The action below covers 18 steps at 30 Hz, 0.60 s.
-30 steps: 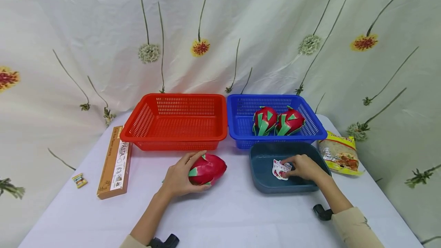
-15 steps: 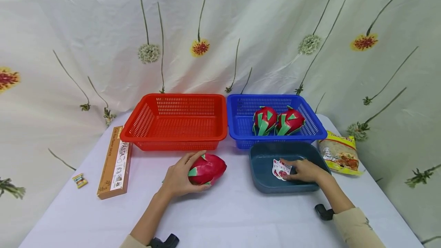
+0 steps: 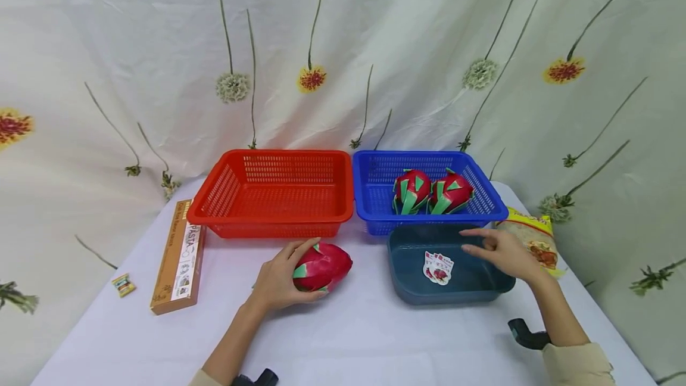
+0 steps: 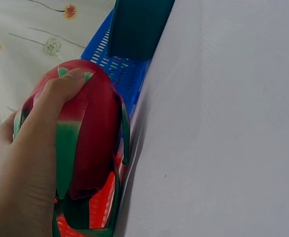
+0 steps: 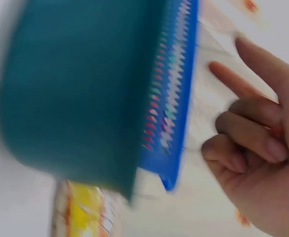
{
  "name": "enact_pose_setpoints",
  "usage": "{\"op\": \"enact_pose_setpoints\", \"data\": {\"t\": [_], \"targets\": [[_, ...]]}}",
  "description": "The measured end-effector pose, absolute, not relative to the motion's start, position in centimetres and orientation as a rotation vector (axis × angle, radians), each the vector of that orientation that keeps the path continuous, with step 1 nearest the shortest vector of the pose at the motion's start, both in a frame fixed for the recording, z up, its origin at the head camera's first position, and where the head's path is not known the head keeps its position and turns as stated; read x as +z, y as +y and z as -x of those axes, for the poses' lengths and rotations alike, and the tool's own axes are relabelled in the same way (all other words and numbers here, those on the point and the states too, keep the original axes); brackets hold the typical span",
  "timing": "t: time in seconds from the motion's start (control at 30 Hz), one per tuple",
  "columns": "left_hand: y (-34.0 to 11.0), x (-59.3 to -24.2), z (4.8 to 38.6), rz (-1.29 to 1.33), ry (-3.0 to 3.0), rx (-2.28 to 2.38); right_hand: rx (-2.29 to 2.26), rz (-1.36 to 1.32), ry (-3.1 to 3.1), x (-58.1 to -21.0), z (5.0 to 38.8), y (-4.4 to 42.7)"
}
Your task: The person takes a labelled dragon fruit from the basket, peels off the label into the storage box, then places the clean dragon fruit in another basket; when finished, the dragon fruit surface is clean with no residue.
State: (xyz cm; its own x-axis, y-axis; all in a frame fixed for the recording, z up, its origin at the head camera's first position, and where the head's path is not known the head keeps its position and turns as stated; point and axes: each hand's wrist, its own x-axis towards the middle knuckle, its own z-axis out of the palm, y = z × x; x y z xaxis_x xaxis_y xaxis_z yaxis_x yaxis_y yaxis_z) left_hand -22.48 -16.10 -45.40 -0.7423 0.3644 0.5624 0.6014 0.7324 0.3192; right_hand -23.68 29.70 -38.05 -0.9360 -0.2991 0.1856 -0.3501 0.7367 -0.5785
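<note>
My left hand (image 3: 281, 276) grips a red artificial dragon fruit (image 3: 324, 267) with green scales on the white tabletop. In the left wrist view the thumb lies along the dragon fruit (image 4: 92, 133). Above the right side of a dark teal tray (image 3: 407, 292), my right hand (image 3: 506, 253) hovers with nothing in it. Its thumb and index finger are spread apart, while the other fingers are curled, as the right wrist view shows. Small white stickers (image 3: 437, 267) with dragon fruit pictures lie on the tray's floor, apart from that hand.
A red basket (image 3: 270, 219) stands behind my left hand. Beside it, a blue basket (image 3: 370, 216) holds two more dragon fruits (image 3: 412, 188). A pasta box (image 3: 174, 261) and a small packet (image 3: 124, 285) lie at the left; a yellow food bag (image 3: 536, 240) is at the right.
My right hand has let go of the stickers and moved up and to the right, leaving them in the tray. The left hand stays on the dragon fruit.
</note>
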Motion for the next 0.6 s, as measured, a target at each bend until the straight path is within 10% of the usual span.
{"op": "enact_pose_setpoints", "data": {"t": [0.6], "targets": [[-16.1, -45.6, 22.4, 0.72, -2.469, -0.677, 1.246, 0.116, -2.445, -40.6, 28.8, 34.7]]}}
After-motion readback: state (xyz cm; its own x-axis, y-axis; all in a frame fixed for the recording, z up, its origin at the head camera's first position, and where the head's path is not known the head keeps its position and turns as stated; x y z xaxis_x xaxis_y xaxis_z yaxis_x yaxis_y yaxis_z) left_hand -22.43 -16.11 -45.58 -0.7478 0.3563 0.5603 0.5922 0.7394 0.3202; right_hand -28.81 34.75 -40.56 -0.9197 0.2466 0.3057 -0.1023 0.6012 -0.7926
